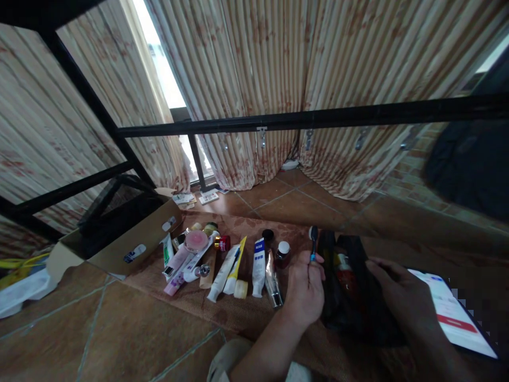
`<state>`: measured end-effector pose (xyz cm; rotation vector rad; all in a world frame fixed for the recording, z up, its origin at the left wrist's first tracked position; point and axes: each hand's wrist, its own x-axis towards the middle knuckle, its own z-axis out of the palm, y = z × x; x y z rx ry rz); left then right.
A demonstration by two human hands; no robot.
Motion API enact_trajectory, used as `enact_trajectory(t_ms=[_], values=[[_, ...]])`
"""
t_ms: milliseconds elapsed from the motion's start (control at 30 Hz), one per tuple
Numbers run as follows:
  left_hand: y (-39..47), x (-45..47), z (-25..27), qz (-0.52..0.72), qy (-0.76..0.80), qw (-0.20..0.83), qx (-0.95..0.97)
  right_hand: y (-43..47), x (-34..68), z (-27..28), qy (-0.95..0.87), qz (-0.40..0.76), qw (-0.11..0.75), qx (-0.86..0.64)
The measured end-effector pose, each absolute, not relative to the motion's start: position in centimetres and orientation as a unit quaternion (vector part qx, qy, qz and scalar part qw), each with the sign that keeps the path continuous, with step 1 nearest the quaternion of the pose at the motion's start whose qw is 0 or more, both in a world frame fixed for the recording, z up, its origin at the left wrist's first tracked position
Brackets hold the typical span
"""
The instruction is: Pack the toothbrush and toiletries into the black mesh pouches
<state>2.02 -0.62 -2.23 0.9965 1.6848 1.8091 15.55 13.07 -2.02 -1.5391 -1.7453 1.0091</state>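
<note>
Blue-banded toothbrush (pixel 314 244), nearly upright; black bag (pixel 369 323) (open) just beside it.

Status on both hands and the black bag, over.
Left hand gripping toothbrush. Right hand at edge of black bag. Bag open, red item inside. Lit phone close by right hand, not blocking opening.

Bare hands (pixel 308 291), bare forearms (pixel 274 339) — beige-grey legwear (pixel 230 356)
</note>
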Motion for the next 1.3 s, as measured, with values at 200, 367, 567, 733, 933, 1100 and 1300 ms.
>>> enact_trajectory(t_ms=[200,367,567,733,933,1100,1300], values=[[-0.5,2.0,-1.8,0.685,0.59,0.272,0.331,13.1,15.5,-2.6,-0.663,0.391,0.327,-0.549],[-0.5,1.8,-0.6,0.708,0.561,0.313,0.295,12.8,15.1,-2.5,-0.65,0.411,0.375,-0.517],[-0.5,1.9,-0.1,0.713,0.544,0.331,0.295,12.6,14.8,-2.7,-0.648,0.412,0.382,-0.515],[-0.6,1.8,0.0,0.713,0.545,0.331,0.292,12.4,14.6,-2.4,-0.636,0.426,0.396,-0.506],[-0.5,1.9,0.0,0.726,0.538,0.329,0.274,12.2,14.8,-2.1,-0.638,0.432,0.39,-0.505],[-0.6,2.0,0.0,0.73,0.533,0.338,0.262,12.4,14.9,-2.0,-0.643,0.416,0.38,-0.519],[-0.7,1.9,0.3,0.73,0.532,0.336,0.265,12.4,14.8,-1.8,-0.648,0.409,0.373,-0.523]])
